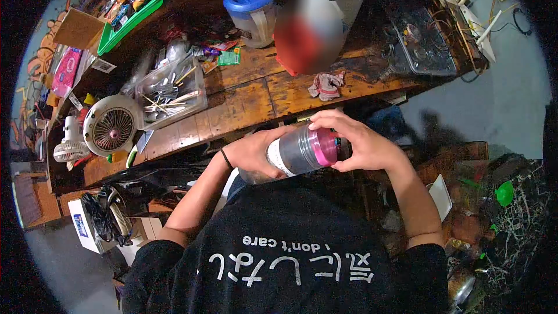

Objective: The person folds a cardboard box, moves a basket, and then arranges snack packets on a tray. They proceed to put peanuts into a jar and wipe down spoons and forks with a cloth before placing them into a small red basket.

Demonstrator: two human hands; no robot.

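Note:
Held sideways in front of my chest is a clear plastic jar with a white label band and a pink lid. My left hand is wrapped round the jar's body, thumb on the near side and a dark band at the wrist. Curved over the lid end is my right hand, its fingers on the far side and its thumb on the near side, touching the pink part. Dark shadow lies between my right palm and the lid. The jar's contents are hard to make out.
Beyond my hands runs a wooden counter. It bears a cutlery box, a small fan, a blue-lidded pitcher, a crumpled cloth and a clear tray. A green tray with packets stands at the far left.

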